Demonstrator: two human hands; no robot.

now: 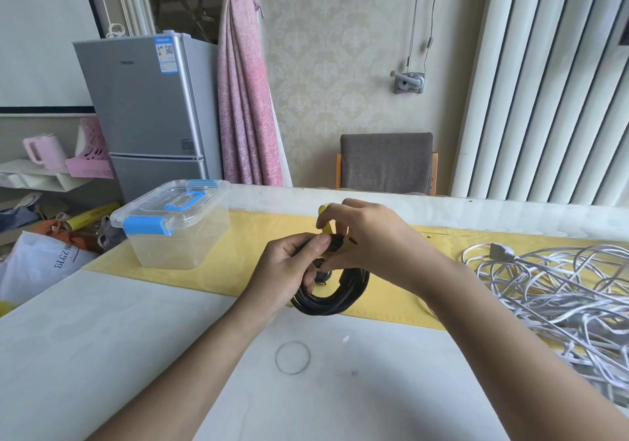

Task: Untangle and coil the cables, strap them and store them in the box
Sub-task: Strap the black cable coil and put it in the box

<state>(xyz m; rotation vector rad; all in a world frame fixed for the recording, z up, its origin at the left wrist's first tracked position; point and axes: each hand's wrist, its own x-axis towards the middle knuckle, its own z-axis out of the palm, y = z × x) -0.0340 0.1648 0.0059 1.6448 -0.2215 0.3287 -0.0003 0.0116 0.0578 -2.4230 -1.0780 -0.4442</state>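
One word reads clearly: "BLGZ", printed on a white bag (51,263) on the floor at the left; the fridge (146,107) has a blue label and a front badge, both too small to read. The black cable (326,299) is wound into a tight, thick coil of several glossy loops, held just above the tabletop (102,338) at the near edge of a yellow mat (258,236); the left hand (289,270) has its grip curled round the coil's left side, thumb on top; the right hand (367,236) pinches a yellow strap (325,211) at the coil's top. White cables (561,291) lie in a loose tangle at the right, partly on the mat. Left of the hands, the box (177,226) stands on the mat, clear plastic with blue latches and handle, lid on; through its walls only the mat shows.
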